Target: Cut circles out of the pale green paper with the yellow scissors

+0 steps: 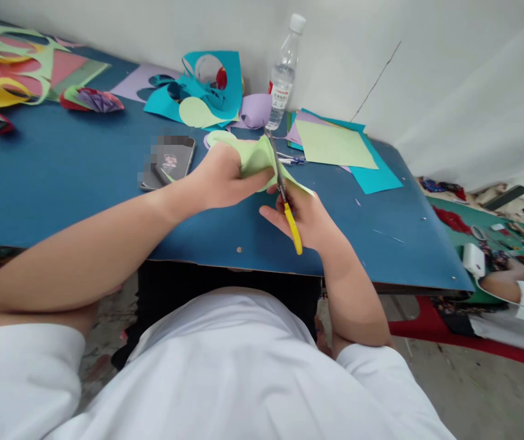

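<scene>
Light green paper (253, 156) is pinched in my left hand (225, 174), above the blue table. My right hand (305, 217) grips scissors with yellow handles (293, 229), whose dark blades point away from me and lie across the paper. Part of the green paper extends right of the blades, over my right hand's fingers. How far the blades are apart is hard to make out. Just beyond my left hand is a pale green rounded paper piece (221, 135) on the table. A dark phone (170, 160) lies to the left of this hand.
A water bottle (281, 85) stands against the wall, beside turquoise paper scraps (228, 67). Stacked sheets (335, 143) lie at the right, blue-white scissors or pens (292, 160) before the bottle. Cut papers (37, 67) cover the far left. Another person's arm (502, 286) rests at a green table.
</scene>
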### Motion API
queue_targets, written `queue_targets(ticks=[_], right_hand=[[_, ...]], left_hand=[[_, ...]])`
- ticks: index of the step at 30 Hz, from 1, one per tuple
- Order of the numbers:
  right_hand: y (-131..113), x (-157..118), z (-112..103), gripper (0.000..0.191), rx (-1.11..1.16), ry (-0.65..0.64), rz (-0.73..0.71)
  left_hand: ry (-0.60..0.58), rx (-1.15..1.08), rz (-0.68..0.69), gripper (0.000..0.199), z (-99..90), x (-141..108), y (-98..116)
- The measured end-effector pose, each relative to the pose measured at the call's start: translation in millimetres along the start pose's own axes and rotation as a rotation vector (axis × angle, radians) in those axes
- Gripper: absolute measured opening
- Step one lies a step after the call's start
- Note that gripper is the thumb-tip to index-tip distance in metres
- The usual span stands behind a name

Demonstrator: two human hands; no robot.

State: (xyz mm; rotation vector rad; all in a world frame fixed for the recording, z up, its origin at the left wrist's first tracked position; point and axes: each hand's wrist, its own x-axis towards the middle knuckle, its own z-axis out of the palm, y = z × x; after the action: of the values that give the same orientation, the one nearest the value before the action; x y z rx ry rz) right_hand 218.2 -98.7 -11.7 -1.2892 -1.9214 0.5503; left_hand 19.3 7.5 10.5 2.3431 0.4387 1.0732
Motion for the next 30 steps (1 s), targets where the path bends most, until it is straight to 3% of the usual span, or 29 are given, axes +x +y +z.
queue_targets(ticks=[3,6,16,22,30], right_hand=[[-0.2,0.7,-0.1,0.036,0.006,0.004,-0.008],[0.4,1.1,0.0,0.037,0.008,0.001,-0.004],[4.9,1.8,-1.0,0.048,0.131,0.003,-0.047],[5.0,0.4,0.3,0.051,0.154,0.057,-0.014],[3.3,-0.4,1.2,0.051,0.205,0.066,0.023]], left_hand=[[-0.056,-0.031,0.073,0.014,-1.0,1.7,0.6],[-0.037,-0.043,0.071,0.014,-1.8,1.5,1.0],[0.03,-0.248,-0.064,0.011,-4.4,2.2,10.8],[0.087,-0.266,-0.225,0.025,-5.3,-2.4,17.2],[0.151,-0.246,-0.243,0.03,-3.6,-4.3,14.7]])
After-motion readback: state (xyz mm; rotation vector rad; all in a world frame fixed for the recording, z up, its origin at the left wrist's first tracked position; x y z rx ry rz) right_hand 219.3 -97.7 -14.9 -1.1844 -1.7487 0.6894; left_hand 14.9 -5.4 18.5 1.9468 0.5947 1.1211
